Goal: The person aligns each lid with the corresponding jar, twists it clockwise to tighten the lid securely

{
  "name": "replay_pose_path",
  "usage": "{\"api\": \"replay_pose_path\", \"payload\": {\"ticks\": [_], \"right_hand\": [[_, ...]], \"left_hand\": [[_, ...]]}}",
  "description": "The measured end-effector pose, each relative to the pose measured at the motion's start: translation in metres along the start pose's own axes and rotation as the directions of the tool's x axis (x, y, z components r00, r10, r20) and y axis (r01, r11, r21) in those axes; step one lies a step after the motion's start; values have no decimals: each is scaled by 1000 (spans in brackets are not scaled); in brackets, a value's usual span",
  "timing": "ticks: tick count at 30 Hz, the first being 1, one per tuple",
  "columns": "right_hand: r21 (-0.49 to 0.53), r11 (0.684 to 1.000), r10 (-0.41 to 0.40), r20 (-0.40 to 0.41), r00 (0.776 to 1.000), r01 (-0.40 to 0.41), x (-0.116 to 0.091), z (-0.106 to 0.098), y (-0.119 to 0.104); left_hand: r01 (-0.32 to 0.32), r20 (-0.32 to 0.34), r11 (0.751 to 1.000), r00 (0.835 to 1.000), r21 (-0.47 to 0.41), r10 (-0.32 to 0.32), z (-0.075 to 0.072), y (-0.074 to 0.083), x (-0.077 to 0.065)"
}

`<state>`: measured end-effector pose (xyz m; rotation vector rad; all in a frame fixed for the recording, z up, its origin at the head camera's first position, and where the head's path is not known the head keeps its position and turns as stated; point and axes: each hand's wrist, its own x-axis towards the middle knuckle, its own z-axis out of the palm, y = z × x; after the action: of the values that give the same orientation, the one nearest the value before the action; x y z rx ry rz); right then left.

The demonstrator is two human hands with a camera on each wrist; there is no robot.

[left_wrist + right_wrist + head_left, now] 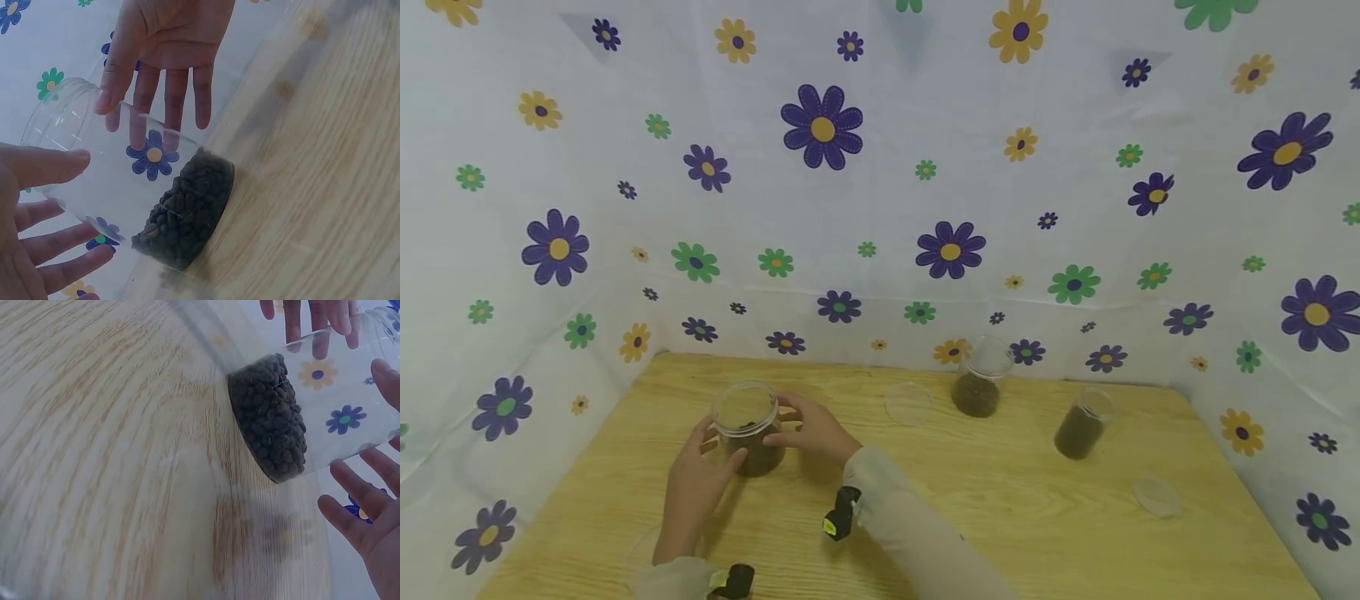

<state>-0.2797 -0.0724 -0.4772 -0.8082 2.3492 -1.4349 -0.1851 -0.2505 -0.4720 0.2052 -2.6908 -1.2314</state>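
A clear jar (747,408) stands on the wooden table at the left, lidless, with dark brown coffee-like beans (187,212) in its lower part. On its left side is my left hand (696,479), thumb towards the front and fingers spread along the wall. From the other side my right hand (816,429) reaches the same jar, its thumb at the front and its fingers behind. In both wrist views the fingers look fairly straight, at or near the glass rather than wrapped round it. The jar's base (253,428) appears to rest on the tabletop.
Farther right stand a wide jar (976,392) and a narrower jar (1078,429), both with dark contents. Clear discs, like lids, lie at the back (908,404), at the right (1156,496) and partly under the left forearm (643,554). Flowered cloth (880,208) encloses the table.
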Motion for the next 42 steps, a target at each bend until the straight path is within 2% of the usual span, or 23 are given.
{"api": "replay_pose_path", "payload": {"ticks": [3,7,13,19,26,33,42], "right_hand": [[-18,1000,-8,22,1000,8,-2,-3,0],[-16,1000,-5,2,1000,5,-11,-9,1],[13,1000,3,-42,999,-2,-30,-21,6],[12,1000,24,-74,997,-23,-45,-33,12],[51,999,9,-100,995,-4,-63,-44,15],[19,1000,-12,-133,991,15,-83,-54,17],[11,1000,-11,-160,987,13,-102,-58,25]], "left_hand": [[10,32,1000,999,2,-10,0,-1,1],[14,62,1000,998,-20,-13,4,1,2],[-24,97,999,995,-34,27,17,7,1],[-59,86,996,994,-61,64,33,16,-1],[-59,101,995,993,-82,67,47,29,-5],[-125,91,987,987,-103,134,62,37,-10],[-134,116,987,983,-93,145,71,47,-17]]}}
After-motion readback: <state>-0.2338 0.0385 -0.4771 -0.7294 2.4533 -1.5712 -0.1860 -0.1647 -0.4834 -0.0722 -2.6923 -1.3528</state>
